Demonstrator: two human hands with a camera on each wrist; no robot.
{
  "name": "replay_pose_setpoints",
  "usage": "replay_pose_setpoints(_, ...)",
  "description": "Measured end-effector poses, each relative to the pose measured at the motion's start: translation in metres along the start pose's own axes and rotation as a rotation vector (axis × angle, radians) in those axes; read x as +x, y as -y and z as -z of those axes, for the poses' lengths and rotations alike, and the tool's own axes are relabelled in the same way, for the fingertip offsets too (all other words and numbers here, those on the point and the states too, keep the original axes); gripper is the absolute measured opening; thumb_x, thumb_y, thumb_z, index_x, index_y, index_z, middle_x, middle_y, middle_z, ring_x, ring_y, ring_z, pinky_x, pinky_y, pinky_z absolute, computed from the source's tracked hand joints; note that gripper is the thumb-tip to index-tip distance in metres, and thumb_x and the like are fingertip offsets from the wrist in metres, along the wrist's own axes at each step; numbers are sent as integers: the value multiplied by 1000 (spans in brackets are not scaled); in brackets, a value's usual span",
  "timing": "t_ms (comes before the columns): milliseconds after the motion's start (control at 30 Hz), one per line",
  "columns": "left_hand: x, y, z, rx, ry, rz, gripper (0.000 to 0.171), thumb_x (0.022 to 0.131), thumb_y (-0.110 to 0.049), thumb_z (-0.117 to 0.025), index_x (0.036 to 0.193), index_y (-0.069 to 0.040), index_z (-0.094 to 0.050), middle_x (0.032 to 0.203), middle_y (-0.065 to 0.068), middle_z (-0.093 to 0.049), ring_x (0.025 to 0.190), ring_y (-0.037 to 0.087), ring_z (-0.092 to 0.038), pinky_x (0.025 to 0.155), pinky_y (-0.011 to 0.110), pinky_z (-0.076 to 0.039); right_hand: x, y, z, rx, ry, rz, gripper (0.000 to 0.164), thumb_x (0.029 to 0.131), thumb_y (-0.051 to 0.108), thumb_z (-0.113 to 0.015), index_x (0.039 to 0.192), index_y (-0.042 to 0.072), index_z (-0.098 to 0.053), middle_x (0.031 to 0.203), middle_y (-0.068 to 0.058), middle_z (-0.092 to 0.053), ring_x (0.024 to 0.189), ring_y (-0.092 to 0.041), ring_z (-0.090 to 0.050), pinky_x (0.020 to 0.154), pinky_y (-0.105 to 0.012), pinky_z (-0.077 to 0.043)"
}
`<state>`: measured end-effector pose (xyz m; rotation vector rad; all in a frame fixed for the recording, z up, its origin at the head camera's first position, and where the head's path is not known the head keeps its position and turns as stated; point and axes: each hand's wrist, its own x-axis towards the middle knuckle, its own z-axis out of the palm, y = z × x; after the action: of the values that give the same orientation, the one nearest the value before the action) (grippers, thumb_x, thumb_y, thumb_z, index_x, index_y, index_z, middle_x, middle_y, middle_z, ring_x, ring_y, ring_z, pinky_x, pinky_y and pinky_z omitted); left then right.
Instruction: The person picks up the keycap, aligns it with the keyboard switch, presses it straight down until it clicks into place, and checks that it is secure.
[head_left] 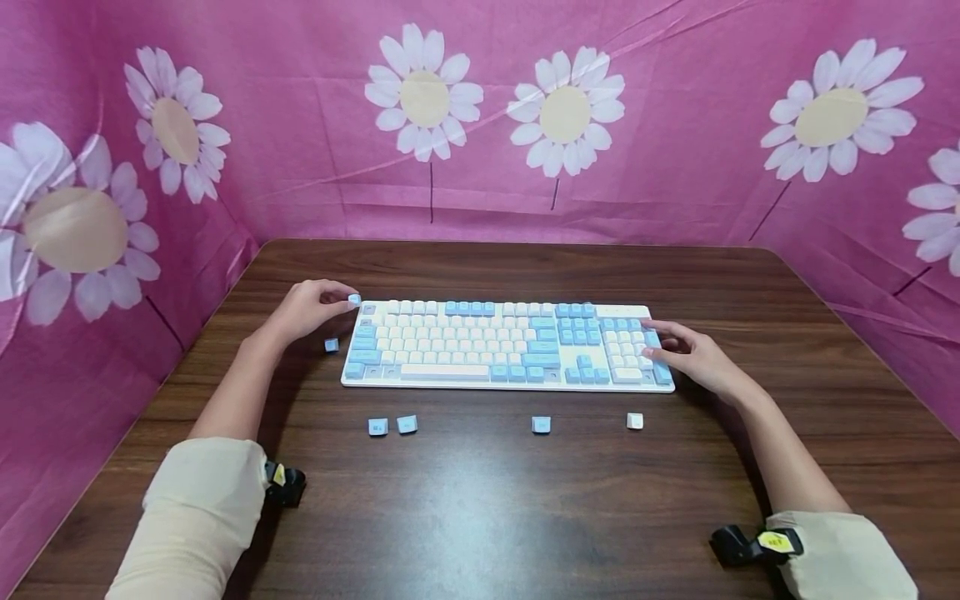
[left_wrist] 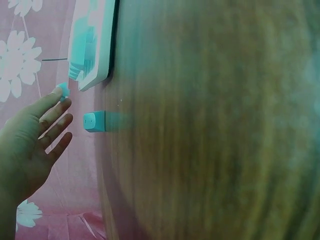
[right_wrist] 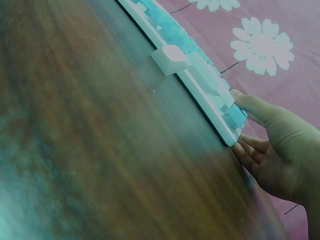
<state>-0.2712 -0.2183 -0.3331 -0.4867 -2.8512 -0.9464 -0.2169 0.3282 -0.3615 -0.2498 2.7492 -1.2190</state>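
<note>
A white and blue keyboard [head_left: 507, 346] lies across the middle of the brown table [head_left: 480, 500]. My left hand [head_left: 341, 302] is at its far left corner and pinches a small blue keycap [head_left: 354, 299] at its fingertips; the left wrist view shows that keycap [left_wrist: 63, 91] at the tip of the fingers [left_wrist: 50, 107], just off the keyboard's [left_wrist: 92, 45] corner. Another blue keycap [head_left: 331, 344] [left_wrist: 94, 121] sits on the table under that hand. My right hand [head_left: 654, 342] rests on the keyboard's right end, thumb [right_wrist: 260, 107] on top of the keyboard [right_wrist: 200, 70], fingers relaxed against the edge.
Loose keycaps lie in front of the keyboard: two blue ones [head_left: 378, 427] [head_left: 407, 423] at left, one blue [head_left: 541, 424] in the middle, one white [head_left: 634, 421] [right_wrist: 171, 58] at right. Pink flowered cloth [head_left: 675, 167] walls the table on three sides.
</note>
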Motion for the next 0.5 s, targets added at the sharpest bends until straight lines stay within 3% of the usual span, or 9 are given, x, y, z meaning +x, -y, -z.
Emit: replay_pose_setpoints(500, 4, -8, -4, 23, 24, -25, 23, 77, -17, -57, 96, -5, -60, 84, 9, -59, 75, 20, -51, 67, 35, -38, 0, -1, 0, -3, -2, -1, 49, 75, 39, -55, 120, 27, -40, 110, -7, -44, 94, -17, -40, 71, -33, -34)
